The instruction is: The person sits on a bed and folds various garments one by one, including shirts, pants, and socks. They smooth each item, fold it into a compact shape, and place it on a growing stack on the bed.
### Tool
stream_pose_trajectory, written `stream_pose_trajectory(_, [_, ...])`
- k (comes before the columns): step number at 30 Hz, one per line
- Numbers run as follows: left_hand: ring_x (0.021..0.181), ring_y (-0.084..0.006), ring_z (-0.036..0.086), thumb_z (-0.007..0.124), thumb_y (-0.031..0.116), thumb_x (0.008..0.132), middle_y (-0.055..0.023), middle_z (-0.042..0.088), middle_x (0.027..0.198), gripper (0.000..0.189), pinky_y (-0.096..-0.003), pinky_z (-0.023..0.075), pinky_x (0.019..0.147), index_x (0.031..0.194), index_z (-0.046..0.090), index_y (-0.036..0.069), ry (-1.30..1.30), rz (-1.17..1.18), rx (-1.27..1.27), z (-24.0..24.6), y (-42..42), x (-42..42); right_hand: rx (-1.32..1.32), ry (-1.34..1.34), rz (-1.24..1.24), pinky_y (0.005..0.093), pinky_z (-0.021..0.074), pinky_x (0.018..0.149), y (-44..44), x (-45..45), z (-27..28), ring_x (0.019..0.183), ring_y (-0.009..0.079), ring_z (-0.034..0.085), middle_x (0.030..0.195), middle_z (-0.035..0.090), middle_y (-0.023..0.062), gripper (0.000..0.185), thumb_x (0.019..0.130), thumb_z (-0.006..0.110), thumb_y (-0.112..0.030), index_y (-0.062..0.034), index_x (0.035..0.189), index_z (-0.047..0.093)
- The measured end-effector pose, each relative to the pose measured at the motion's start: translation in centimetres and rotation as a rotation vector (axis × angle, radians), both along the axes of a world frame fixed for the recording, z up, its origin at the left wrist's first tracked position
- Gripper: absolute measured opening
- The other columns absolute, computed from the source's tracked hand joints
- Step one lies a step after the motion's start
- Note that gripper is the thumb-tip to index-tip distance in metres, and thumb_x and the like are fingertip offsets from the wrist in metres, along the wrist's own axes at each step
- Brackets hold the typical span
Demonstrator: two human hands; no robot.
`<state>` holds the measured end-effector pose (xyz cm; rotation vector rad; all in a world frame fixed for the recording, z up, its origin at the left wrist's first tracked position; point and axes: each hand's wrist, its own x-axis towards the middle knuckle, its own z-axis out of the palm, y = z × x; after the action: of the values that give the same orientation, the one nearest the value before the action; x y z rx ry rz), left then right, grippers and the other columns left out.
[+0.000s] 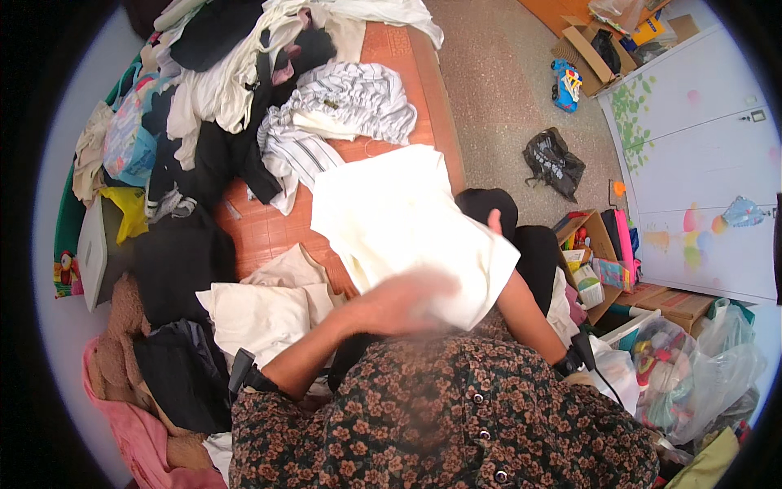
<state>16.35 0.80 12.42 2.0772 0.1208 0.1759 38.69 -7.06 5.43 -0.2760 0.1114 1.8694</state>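
A white cloth garment [397,214] is spread over my lap and the red-brown mat [269,220]. My left hand [394,302], blurred, lies flat over the garment's near edge; whether its fingers grip the cloth cannot be made out. On the right, my right hand [496,222] is mostly hidden beneath the garment, with a fingertip showing past its edge. A grey-and-white striped garment [360,98] lies crumpled beyond the white one. Folded cream cloth [263,315] rests beside my forearm at the left.
Heaped clothes [214,91] cover the far left. Folded black clothes [183,269] and a brown plush toy [119,367] lie at the left. On the floor at right are a black plastic bag [554,164], a blue toy vehicle [566,85] and an open cardboard box [605,293], near a white cabinet [690,147].
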Motion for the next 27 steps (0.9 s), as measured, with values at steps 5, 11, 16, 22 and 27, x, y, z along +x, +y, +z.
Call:
stream_pose_trajectory(5, [0.099, -0.0188, 0.061, 0.06, 0.034, 0.091, -0.0073, 0.065, 0.112, 0.04, -0.0359, 0.0477, 0.09, 0.12, 0.06, 0.006, 0.1, -0.03, -0.551, -1.6, 0.9, -1.9, -0.203, -0.482, -0.092, 0.0389, 0.0455, 0.099, -4.1, -0.3, 3.7, 0.116, 0.0253, 0.056, 0.132, 0.054, 0.0137, 0.062, 0.094, 0.055, -0.042, 0.0, 0.138, 0.041])
stream_pose_trajectory(11, [0.09, -0.0242, 0.066, 0.063, 0.016, 0.088, -0.0102, 0.069, 0.103, 0.027, -0.0337, 0.0496, 0.078, 0.114, 0.063, 0.008, 0.092, 0.873, 0.112, -7.5, 15.2, 0.2, -0.228, -1.09, 0.055, 0.0305, 0.0481, 0.09, -4.5, -2.0, 5.1, 0.102, 0.0147, 0.058, 0.121, 0.058, 0.0084, 0.055, 0.082, 0.063, -0.001, 0.0025, 0.134, 0.044])
stream_pose_trajectory(16, [0.092, -0.0317, 0.064, 0.068, 0.019, 0.08, -0.0129, 0.068, 0.103, 0.037, -0.0389, 0.0491, 0.081, 0.115, 0.061, 0.008, 0.261, 0.696, 0.338, -10.7, 18.1, 1.9, -0.252, -1.048, 0.015, 0.0303, 0.0488, 0.089, -4.9, -1.7, 5.3, 0.102, 0.0152, 0.059, 0.119, 0.06, 0.0081, 0.059, 0.078, 0.065, 0.002, 0.0017, 0.134, 0.045])
stream_pose_trajectory(22, [0.067, -0.0147, 0.058, 0.068, 0.014, 0.079, -0.0078, 0.065, 0.075, 0.018, -0.0316, 0.0474, 0.063, 0.09, 0.066, -0.001, 0.095, 0.93, -0.049, -6.7, 20.0, -6.6, -0.081, -1.063, 0.092, 0.0329, 0.0516, 0.088, -1.6, 2.1, 4.5, 0.097, 0.017, 0.063, 0.116, 0.062, 0.0099, 0.057, 0.079, 0.065, 0.001, 0.002, 0.133, 0.046])
stream_pose_trajectory(27, [0.074, -0.0203, 0.061, 0.068, 0.014, 0.081, -0.0109, 0.065, 0.086, 0.023, -0.0342, 0.0486, 0.067, 0.097, 0.064, -0.002, 0.179, 1.328, 0.059, -6.4, 20.7, -15.3, 0.018, -1.216, 0.208, 0.0342, 0.0534, 0.085, 9.1, 7.6, 0.7, 0.098, 0.0202, 0.064, 0.114, 0.063, 0.0119, 0.055, 0.082, 0.067, -0.009, 0.0022, 0.131, 0.046])
